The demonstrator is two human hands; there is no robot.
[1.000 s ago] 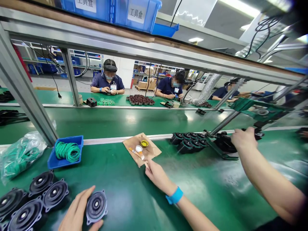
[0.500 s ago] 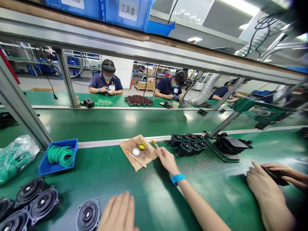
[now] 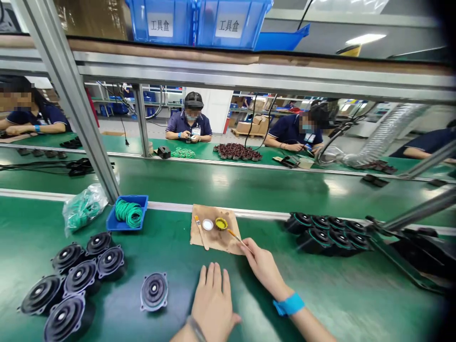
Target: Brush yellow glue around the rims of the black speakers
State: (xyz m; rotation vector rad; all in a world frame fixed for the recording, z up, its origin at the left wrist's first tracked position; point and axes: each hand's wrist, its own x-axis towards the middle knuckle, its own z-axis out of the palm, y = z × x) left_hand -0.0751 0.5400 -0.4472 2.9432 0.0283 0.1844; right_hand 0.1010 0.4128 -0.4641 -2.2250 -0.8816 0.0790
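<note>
My right hand (image 3: 263, 266), with a blue band on its wrist, pinches a small brush (image 3: 235, 235). The bristles point at a small pot of yellow paste (image 3: 221, 223), close to its right side; contact cannot be made out. The pot sits on a stained piece of cardboard (image 3: 217, 243) beside a white round lid or dish (image 3: 207, 224) and a second brush (image 3: 201, 232). My left hand (image 3: 213, 301) lies palm down on the green table, fingers stretched out, holding nothing. Left of it, a round black part with a ringed face and corner lugs (image 3: 154, 291) lies alone.
Several similar round parts (image 3: 81, 275) cluster at the left. Behind them are a blue tray (image 3: 110, 222) of green rings (image 3: 128, 213) and a plastic bag (image 3: 84, 209). Black housings with green rings (image 3: 318, 240) stand right. A metal post (image 3: 81, 114) rises left. Co-workers sit opposite.
My view has swung left and levelled. The brush tip has dropped closer to the yellow pot. More of my left hand shows, its fingers slightly spread. A neighbour's hands at right have left view.
</note>
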